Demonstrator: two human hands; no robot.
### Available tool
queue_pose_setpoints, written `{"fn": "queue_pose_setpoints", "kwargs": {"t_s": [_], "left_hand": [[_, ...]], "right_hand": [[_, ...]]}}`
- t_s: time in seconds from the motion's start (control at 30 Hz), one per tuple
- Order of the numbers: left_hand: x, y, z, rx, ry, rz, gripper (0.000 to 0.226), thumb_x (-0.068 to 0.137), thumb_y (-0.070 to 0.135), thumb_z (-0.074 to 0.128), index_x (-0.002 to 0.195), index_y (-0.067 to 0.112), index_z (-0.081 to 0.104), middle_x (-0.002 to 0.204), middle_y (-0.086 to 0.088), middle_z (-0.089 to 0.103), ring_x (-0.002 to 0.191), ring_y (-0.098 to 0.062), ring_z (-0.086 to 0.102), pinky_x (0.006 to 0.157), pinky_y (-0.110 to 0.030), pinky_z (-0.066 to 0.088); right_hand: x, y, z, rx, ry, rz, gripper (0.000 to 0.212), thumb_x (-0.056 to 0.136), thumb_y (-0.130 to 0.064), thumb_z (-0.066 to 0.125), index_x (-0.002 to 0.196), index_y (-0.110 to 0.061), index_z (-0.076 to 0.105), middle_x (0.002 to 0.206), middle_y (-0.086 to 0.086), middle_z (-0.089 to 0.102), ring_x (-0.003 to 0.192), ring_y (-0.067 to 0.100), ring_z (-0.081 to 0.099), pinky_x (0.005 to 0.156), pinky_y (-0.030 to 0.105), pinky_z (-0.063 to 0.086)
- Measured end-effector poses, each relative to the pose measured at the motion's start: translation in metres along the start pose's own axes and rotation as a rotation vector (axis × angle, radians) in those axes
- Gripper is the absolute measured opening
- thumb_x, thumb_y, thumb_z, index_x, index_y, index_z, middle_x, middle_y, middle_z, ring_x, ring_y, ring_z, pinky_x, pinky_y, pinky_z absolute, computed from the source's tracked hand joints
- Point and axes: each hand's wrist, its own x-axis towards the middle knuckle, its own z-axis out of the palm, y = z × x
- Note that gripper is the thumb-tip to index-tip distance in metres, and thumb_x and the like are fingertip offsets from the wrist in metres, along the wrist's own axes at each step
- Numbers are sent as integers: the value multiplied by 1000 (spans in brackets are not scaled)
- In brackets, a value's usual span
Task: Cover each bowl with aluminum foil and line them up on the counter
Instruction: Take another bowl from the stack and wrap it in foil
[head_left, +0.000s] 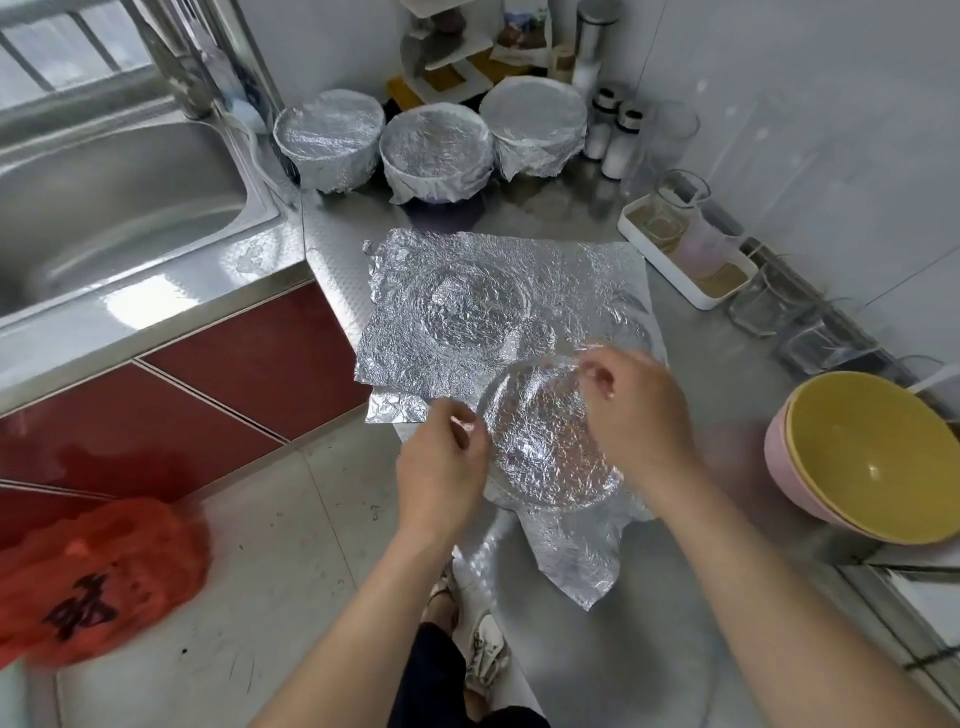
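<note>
1. Steel counter carries everything.
2. Crinkled foil sheet lies flat at centre.
3. Yellow bowl nests in a pink bowl at 3 o'clock.
4. Clear glass bowl sits over the foil's 5 o'clock corner.
5. Row of three foil-covered bowls stands at 12 o'clock.
6. Left hand fingers pinch the glass rim at 9 o'clock; right hand fingers pinch it at 1 o'clock.

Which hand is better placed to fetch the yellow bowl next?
Likely right. The right hand pinches the rim of the glass bowl on the side nearer the yellow bowl; the left hand would have to cross over.
</note>
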Motion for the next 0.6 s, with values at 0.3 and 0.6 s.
{"fn": "queue_pose_setpoints", "kwargs": {"t_s": [0.3, 0.6], "left_hand": [[32, 16, 6, 275, -56, 28, 18, 95, 27, 57, 96, 16, 70, 70, 8, 62, 60, -9, 52, 51, -24, 32], [-22, 2, -11, -89, -310, -262, 35, 88, 27, 66, 58, 12, 68, 54, -3, 68, 52, -19, 64, 68, -40, 59]], "right_hand": [[-33, 37, 8, -18, 16, 482, 15, 91, -15, 53, 101, -12, 63, 98, 6, 70, 93, 30, 62, 78, 35, 47], [29, 11, -6, -169, -36, 77, 13, 94, -10, 55, 101, -12, 65, 97, 4, 67, 84, 21, 55, 70, 28, 37]]}}
